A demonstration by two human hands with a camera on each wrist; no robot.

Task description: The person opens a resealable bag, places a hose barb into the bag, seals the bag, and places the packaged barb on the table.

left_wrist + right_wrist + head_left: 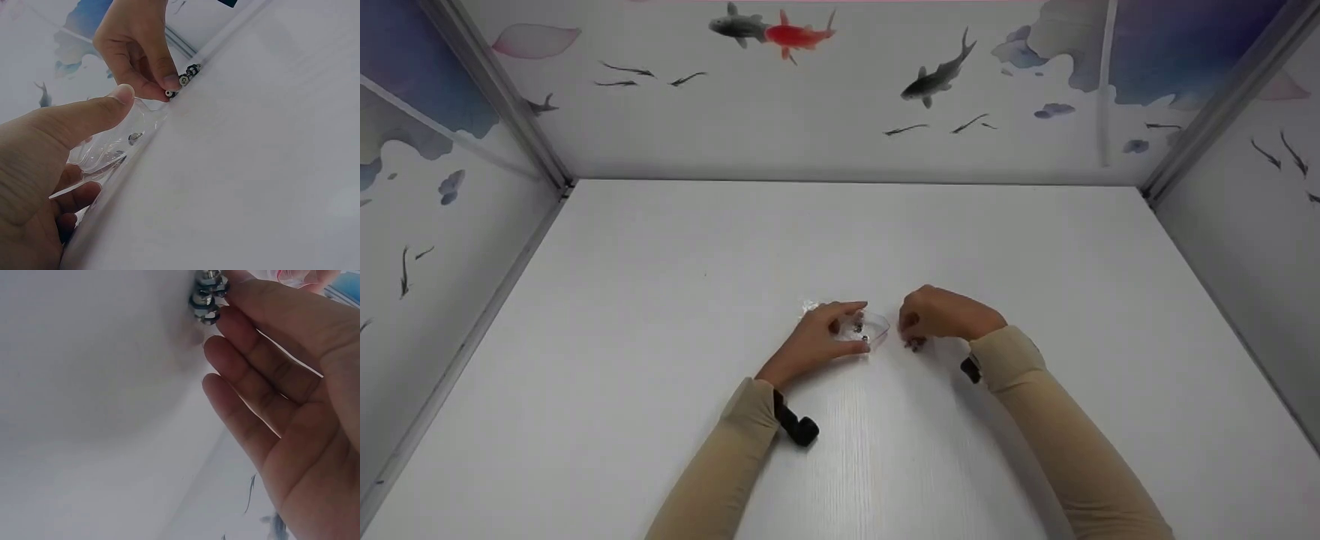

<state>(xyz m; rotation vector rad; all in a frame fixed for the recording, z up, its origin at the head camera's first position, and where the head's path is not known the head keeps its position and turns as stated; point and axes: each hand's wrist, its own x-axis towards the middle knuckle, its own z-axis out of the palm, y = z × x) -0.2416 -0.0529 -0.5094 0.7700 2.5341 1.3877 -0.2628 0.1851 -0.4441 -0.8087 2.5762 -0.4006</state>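
Note:
My left hand (815, 335) holds a small clear plastic container (879, 327) at the middle of the table, thumb on the near side and fingers on the far side. A few small metal pieces (135, 138) lie inside it. To the right, my right hand (946, 311) is bent down to the tabletop, thumb and forefinger pinching a small metal fastener (170, 94). Beside those fingertips, more metal fasteners (203, 305), silver with dark rings, sit in a tight cluster. The right hand's other fingers (239, 419) are loosely bent and hold nothing.
Crinkled clear plastic (809, 307) shows just behind the left hand. The white tabletop (675, 247) is bounded by a back panel (825, 142) and side panels printed with fish. A black strap mount (799, 427) hangs at the left wrist.

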